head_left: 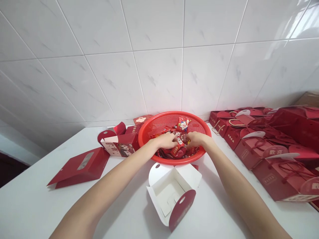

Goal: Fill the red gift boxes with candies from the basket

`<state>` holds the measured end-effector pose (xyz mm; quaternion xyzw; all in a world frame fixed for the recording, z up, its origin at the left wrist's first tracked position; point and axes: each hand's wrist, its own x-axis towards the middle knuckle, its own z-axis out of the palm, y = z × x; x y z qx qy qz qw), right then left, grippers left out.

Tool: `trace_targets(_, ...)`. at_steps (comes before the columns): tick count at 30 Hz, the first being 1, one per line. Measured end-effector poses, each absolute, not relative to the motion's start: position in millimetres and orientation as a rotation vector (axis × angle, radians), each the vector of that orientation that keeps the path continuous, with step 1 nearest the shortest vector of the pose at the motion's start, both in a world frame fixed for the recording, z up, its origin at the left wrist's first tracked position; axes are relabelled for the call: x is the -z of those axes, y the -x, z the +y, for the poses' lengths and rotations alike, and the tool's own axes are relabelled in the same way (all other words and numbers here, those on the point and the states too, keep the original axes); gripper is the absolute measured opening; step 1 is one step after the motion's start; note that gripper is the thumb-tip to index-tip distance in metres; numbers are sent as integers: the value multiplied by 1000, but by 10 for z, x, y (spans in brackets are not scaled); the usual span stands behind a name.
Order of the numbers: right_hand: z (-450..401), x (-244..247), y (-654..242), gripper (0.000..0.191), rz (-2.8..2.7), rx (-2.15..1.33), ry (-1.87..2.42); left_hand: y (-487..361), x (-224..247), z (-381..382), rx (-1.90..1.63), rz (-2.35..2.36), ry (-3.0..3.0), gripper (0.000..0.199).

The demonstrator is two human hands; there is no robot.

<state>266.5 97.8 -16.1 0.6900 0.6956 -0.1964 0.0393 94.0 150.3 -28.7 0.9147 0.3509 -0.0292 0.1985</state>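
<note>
A round red plastic basket (143, 139) holds a heap of wrapped candies (177, 151), mostly in red wrappers. Both hands reach into it. My left hand (168, 140) is on the left of the heap with its fingers curled down against a red and white packet; whether it grips anything is hidden. My right hand (195, 139) is at the right of the heap, fingers bent down among the candies and their tips out of sight. In front of the basket stands an open box (171, 192), white inside and dark red outside, with its flaps spread and no candy in it.
Rows of closed red gift boxes (256, 149) with cord handles fill the right side. Left of the basket lie a flattened red box (79, 166) and a partly folded printed box (119, 147). A tiled wall (159, 76) rises behind the white table (124, 199).
</note>
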Motion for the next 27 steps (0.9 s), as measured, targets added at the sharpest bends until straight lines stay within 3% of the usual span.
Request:
trace_targets(4,967,156,-2679,48,2120,632,-1959,-934,228,1441,155,921,-2539,19)
trace_targets(8,951,130,-2655,62,2034,640,-1985,-934,195,1407,193,901,-2567,44)
trace_targets(11,943,117,-2633,62,2028,599,-1963,-948,195,1419,199,944,-2533,41)
trace_targets(19,958,135,-2676,45,2134,734,-1985,-972,155,1413,253,1009,-2532,39)
trace_targets(27,1001,164,-2738,31,2395,1245,-2216,-962,151,1386,216,1033,-2518,34)
